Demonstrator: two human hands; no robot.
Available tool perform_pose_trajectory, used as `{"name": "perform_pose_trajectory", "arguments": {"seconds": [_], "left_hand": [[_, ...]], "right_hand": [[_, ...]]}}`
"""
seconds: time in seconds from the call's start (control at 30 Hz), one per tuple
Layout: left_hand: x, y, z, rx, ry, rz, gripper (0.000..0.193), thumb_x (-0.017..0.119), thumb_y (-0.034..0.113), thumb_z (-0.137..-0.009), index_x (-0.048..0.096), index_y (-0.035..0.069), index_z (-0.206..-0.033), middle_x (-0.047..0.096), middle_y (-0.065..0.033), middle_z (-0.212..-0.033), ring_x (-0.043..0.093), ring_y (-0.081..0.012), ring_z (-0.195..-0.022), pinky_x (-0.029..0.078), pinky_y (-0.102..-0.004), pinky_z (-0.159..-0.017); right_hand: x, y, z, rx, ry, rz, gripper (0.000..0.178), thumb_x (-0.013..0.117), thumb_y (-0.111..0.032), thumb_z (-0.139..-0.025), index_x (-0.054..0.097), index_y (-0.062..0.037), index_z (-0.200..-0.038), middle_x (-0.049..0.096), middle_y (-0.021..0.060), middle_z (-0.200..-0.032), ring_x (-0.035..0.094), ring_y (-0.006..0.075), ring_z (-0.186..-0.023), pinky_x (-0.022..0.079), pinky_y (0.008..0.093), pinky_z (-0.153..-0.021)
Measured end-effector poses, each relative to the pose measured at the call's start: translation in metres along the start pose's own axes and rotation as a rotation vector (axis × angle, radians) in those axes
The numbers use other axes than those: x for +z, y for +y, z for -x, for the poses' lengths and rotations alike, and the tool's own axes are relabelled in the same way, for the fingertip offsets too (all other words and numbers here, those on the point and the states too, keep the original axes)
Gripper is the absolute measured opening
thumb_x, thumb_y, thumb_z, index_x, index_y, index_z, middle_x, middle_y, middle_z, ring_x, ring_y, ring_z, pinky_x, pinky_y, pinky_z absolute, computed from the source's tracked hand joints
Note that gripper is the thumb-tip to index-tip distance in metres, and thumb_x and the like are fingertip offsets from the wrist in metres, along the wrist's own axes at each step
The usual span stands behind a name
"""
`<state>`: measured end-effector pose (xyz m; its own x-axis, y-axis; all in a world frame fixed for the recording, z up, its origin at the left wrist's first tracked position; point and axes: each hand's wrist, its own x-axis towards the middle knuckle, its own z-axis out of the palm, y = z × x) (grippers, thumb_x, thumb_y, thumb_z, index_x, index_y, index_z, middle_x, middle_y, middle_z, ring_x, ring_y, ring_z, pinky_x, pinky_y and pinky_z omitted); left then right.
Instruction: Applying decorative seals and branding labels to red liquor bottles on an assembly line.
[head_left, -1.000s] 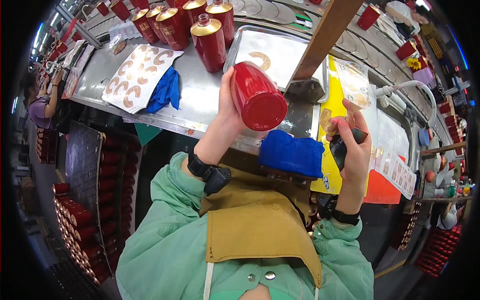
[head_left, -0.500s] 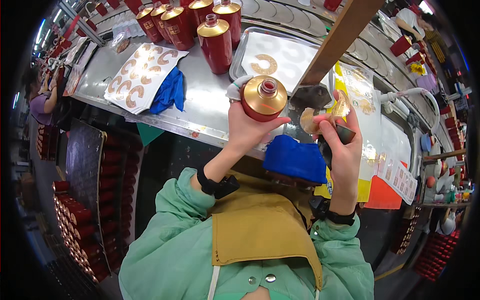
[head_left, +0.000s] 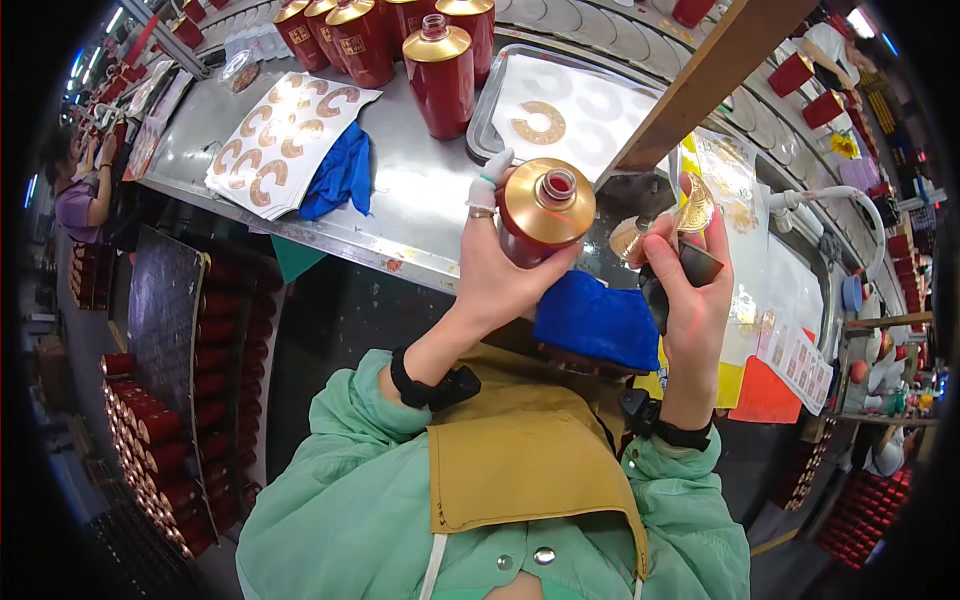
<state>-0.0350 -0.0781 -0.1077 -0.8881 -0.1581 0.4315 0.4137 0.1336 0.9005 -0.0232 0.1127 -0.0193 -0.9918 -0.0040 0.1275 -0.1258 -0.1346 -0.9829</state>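
Forearms in pale green sleeves rise from the lower edge, each with a black band at the wrist. The left hand (head_left: 497, 262) is clamped around a red bottle (head_left: 538, 215) with a gold shoulder and an open neck, held upright above the near edge of the metal surface (head_left: 415, 195); its index finger wears a white wrap and sticks up beside the bottle. The right hand (head_left: 693, 290) is closed on a dark tool (head_left: 672, 280), with a round gold piece (head_left: 694, 207) at its fingertips, just beside the bottle's right flank. A blue cloth (head_left: 598, 322) lies beneath both hands, in front of the tan apron. On the surface beyond, one more red bottle with a gold top (head_left: 440, 78) stands alone, and a row of similar bottles (head_left: 345, 35) stands behind it. A shallow metal tray (head_left: 500, 95) to the right of that bottle holds a white sheet with a gold crescent-shaped label on it. A sheet of gold crescent labels (head_left: 285, 135) lies to the left, touching a second blue cloth (head_left: 340, 175). Racks of red bottles (head_left: 160, 440) fill the lower left.
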Motion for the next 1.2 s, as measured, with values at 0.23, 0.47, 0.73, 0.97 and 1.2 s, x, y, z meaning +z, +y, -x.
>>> {"name": "perform_pose_trajectory", "arguments": {"seconds": [0.23,0.47,0.73,0.97,1.2], "left_hand": [[-0.004,0.028,0.016,0.129,0.108,-0.34,0.103,0.096,0.022,-0.075,0.035,-0.004,-0.153,0.055,-0.0148,-0.125,0.055,-0.0291,-0.124,0.045,-0.0428,-0.107],[-0.024,0.065,0.028,-0.128,0.034,0.505,0.052,0.076,-0.005,-0.092,0.053,-0.005,-0.139,0.068,-0.0085,-0.115,0.066,-0.0144,-0.099,0.053,-0.0308,-0.094],[-0.032,0.055,0.001,-0.131,0.107,0.246,0.064,0.079,-0.012,-0.088,0.05,-0.004,-0.145,0.068,-0.0067,-0.106,0.066,-0.0107,-0.093,0.055,-0.026,-0.088],[-0.033,0.047,-0.005,-0.15,0.089,0.208,0.071,0.079,-0.013,-0.088,0.045,-0.011,-0.15,0.068,-0.0071,-0.108,0.064,-0.0103,-0.096,0.053,-0.0259,-0.09],[-0.038,0.048,-0.012,-0.146,0.054,0.156,0.047,0.079,-0.01,-0.088,0.055,-0.005,-0.128,0.07,-0.0093,-0.109,0.068,-0.0129,-0.096,0.055,-0.0275,-0.088]], "right_hand": [[0.015,-0.008,0.0,-0.006,-0.032,0.112,0.063,0.071,0.001,-0.098,0.046,0.0004,-0.156,0.069,0.0012,-0.1,0.063,0.0079,-0.09,0.051,0.0238,-0.086],[0.037,-0.007,0.013,-0.028,-0.273,-0.135,0.06,0.073,0.002,-0.098,0.046,0.0024,-0.152,0.07,0.0045,-0.109,0.066,0.0113,-0.105,0.051,0.0273,-0.096],[0.047,0.014,0.008,-0.171,-0.016,0.271,0.047,0.073,-0.003,-0.099,0.06,0.0027,-0.143,0.07,0.006,-0.125,0.064,0.0105,-0.109,0.051,0.0273,-0.098],[0.048,0.022,0.003,-0.106,0.044,0.365,0.046,0.075,0.003,-0.095,0.061,0.0033,-0.14,0.071,0.0074,-0.12,0.065,0.0119,-0.111,0.052,0.0271,-0.098],[0.052,0.023,0.0,-0.079,0.061,0.267,0.041,0.077,-0.003,-0.096,0.062,0.001,-0.134,0.067,0.0018,-0.104,0.06,0.0082,-0.095,0.05,0.024,-0.084]]}}
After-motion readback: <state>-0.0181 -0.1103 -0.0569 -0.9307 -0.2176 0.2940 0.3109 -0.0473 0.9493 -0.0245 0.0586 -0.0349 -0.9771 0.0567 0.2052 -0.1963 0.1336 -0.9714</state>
